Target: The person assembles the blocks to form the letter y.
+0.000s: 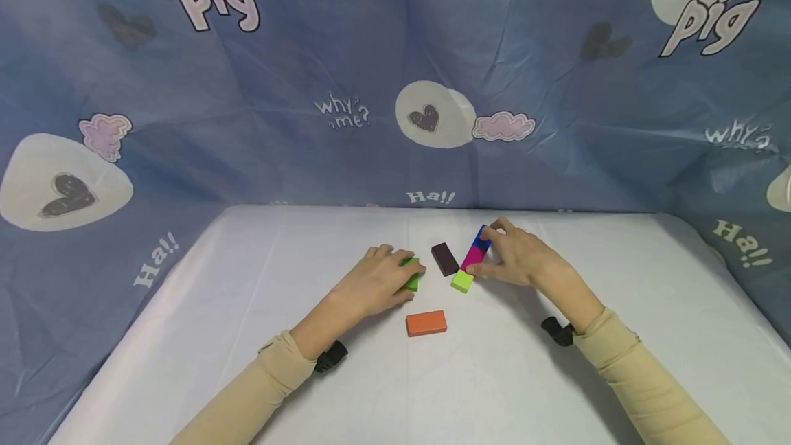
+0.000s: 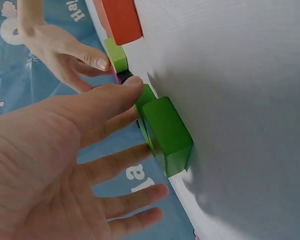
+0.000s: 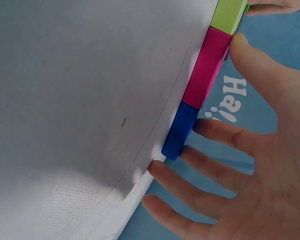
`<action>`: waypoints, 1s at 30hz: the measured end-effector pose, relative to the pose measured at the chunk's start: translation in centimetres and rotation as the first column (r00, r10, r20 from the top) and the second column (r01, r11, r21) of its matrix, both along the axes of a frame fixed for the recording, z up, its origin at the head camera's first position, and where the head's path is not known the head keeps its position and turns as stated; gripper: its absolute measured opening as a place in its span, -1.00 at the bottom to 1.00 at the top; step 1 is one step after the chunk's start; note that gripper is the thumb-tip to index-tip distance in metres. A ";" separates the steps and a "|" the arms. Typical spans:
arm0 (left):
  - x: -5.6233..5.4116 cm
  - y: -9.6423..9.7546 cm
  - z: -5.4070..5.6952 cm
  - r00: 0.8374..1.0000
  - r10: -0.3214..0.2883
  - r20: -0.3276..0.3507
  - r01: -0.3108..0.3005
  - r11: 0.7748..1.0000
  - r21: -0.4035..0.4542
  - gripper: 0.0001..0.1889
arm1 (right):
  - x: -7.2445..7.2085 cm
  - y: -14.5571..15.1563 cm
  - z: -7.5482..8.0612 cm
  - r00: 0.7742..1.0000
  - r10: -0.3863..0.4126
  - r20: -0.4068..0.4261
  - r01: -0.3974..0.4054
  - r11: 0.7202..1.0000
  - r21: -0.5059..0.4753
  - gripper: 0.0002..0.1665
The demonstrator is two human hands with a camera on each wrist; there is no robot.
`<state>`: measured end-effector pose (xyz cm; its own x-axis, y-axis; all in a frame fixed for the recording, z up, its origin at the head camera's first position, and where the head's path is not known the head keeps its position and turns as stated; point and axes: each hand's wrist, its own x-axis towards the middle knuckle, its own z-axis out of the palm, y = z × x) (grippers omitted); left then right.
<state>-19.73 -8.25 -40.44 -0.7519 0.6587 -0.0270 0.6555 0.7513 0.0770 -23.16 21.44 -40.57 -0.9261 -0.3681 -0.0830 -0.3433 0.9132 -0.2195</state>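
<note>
At the left, my left hand rests thumb and fingers on a green block, thumb at its near end. In the left wrist view a darker green block lies beside a lighter green one, the thumb and index fingertip at the lighter one. My right hand lies along the right side of a row of blocks. Its thumb touches the magenta block and its straight fingers touch the blue block. A lime block sits at the row's near end.
A dark brown block lies between the hands, its near corner close to the lime block. Nearer to me is an orange block. The white tabletop meets a blue printed cloth at the back.
</note>
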 end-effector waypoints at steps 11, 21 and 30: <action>-0.1 0.3 -0.4 0.999 0.029 -0.019 -0.030 0.999 -0.026 -0.49 | 0.1 0.0 -0.1 1.000 -0.006 -0.002 0.006 1.000 -0.003 0.02; -0.5 0.2 -0.5 0.999 0.043 -0.026 -0.044 0.999 -0.027 -0.47 | 0.1 0.0 -0.1 1.000 -0.001 -0.008 0.001 1.000 -0.004 -0.03; -1.1 0.1 -0.7 0.996 0.020 -0.082 -0.020 1.000 0.004 -0.46 | 0.0 0.0 -0.2 1.000 -0.010 -0.001 0.010 1.000 -0.005 -0.02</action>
<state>-20.83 -8.14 -41.16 -0.7644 0.6437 0.0370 0.6446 0.7641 0.0258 -23.15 21.47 -40.74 -0.9297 -0.3597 -0.0797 -0.3349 0.9153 -0.2239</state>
